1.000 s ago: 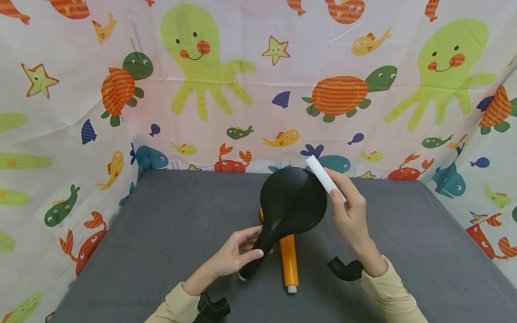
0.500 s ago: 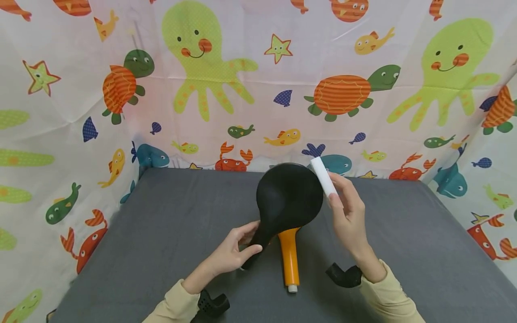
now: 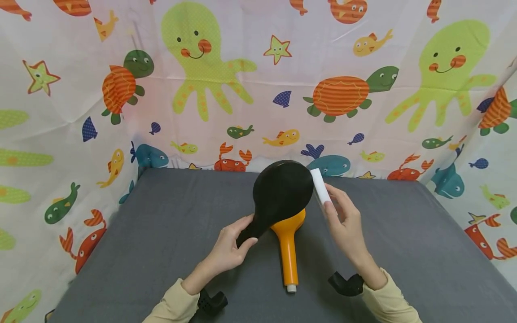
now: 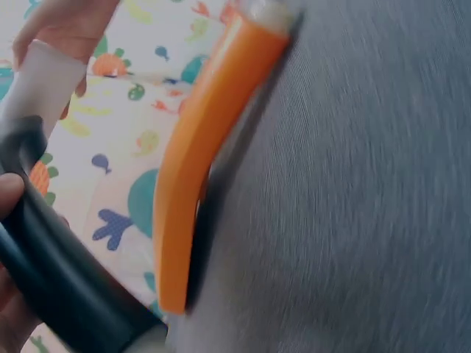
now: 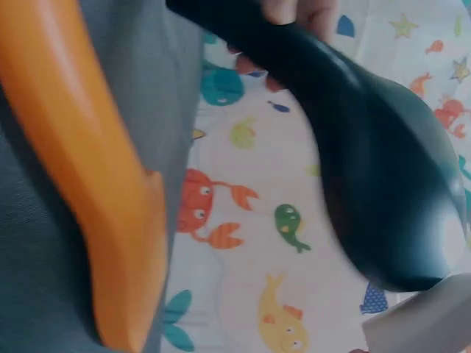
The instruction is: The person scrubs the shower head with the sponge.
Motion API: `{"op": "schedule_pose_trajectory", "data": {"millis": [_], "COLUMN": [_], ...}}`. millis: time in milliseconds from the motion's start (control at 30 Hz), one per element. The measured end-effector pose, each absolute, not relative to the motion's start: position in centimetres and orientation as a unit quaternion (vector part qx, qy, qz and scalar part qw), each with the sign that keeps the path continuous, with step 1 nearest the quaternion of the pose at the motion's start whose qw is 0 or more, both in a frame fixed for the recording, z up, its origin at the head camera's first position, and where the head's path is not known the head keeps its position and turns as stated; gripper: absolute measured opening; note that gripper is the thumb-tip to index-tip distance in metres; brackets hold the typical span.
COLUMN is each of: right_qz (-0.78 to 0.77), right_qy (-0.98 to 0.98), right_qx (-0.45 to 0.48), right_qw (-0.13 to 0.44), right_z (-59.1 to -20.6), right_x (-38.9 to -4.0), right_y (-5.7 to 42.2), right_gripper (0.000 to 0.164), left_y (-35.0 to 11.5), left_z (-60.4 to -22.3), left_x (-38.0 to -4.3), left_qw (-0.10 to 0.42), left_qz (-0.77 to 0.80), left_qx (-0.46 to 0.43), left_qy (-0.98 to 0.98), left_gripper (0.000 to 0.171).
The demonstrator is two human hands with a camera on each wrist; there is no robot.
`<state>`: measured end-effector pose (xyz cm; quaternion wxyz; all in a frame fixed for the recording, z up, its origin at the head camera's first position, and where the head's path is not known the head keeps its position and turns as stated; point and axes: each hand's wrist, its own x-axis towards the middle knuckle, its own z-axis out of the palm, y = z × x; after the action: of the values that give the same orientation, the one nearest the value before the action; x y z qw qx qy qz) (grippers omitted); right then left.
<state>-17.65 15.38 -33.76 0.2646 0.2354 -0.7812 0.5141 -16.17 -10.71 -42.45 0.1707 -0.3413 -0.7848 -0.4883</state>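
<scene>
My left hand (image 3: 230, 246) grips the handle of a black shower head (image 3: 282, 193), its round head raised and tilted to the upper right. In my right hand (image 3: 345, 222), thumb and fingers pinch a white rectangular block (image 3: 321, 187) that looks like a sponge. The block's upper end is right at the shower head's right rim, and in the right wrist view the white block (image 5: 423, 320) meets the edge of the black head (image 5: 390, 162). Below lies an orange shower head (image 3: 288, 255), its head partly hidden behind the black one; its curved handle (image 4: 199, 140) shows in the left wrist view.
A grey cloth (image 3: 181, 215) covers the table. Behind and along both sides hangs a white curtain (image 3: 250, 103) printed with sea animals. Black wrist mounts sit on the left wrist (image 3: 212, 303) and right wrist (image 3: 346, 284), low over the cloth.
My left hand has moved the black shower head left and slightly up, uncovering more of the orange one. The white block has shifted down along the rim and turned more upright.
</scene>
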Motion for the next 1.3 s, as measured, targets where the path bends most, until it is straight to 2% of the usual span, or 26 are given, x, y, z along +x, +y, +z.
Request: {"op": "schedule_pose_trajectory", "data": {"millis": [67,167,300,433,600,767,867,1067,1133,1200,1300], "right_qz": [0.512,0.476,0.380,0.324,0.370,0.418,0.424,0.328,0.285,0.267,0.275], "right_qy": [-0.784,-0.784,-0.778,-0.770,-0.782,-0.833,-0.838,-0.786,-0.772,-0.769,-0.794], "right_qx": [0.232,0.261,0.330,0.376,0.318,0.198,0.184,0.333,0.375,0.383,0.327], "right_qw": [0.262,0.302,0.376,0.402,0.388,0.302,0.289,0.405,0.427,0.437,0.431], "right_z": [-34.1,-34.1,-33.3,-32.8,-33.6,-34.6,-34.7,-34.4,-34.4,-34.5,-34.8], "right_x": [-18.0,-18.7,-18.4,-17.8,-18.8,-19.8,-19.5,-18.2,-18.1,-18.2,-18.7], "right_y": [15.7,15.9,15.3,14.8,16.0,17.1,16.9,14.8,14.4,14.3,15.0], "right_gripper": [0.036,0.037,0.038,0.044,0.037,0.032,0.033,0.038,0.040,0.041,0.041], "left_y": [-10.8,-10.8,-10.7,-10.6,-10.4,-10.3,-10.2,-10.1,-10.1,-10.0,-9.9], "left_z": [-42.5,-42.5,-42.2,-42.1,-42.3,-42.7,-42.8,-42.8,-42.9,-42.9,-42.9], "left_x": [-16.2,-16.3,-16.4,-16.4,-16.4,-16.4,-16.2,-16.1,-16.2,-16.2,-16.2], "left_qw": [0.214,0.259,0.288,0.313,0.340,0.345,0.346,0.365,0.373,0.378,0.384], "left_qz": [-0.436,-0.374,-0.329,-0.290,-0.263,-0.251,-0.241,-0.227,-0.227,-0.226,-0.222], "left_qx": [-0.344,-0.346,-0.347,-0.343,-0.338,-0.338,-0.336,-0.313,-0.307,-0.302,-0.297], "left_qy": [-0.804,-0.821,-0.830,-0.837,-0.837,-0.839,-0.842,-0.847,-0.846,-0.846,-0.846], "left_gripper": [0.050,0.049,0.046,0.046,0.048,0.050,0.050,0.050,0.049,0.048,0.048]}}
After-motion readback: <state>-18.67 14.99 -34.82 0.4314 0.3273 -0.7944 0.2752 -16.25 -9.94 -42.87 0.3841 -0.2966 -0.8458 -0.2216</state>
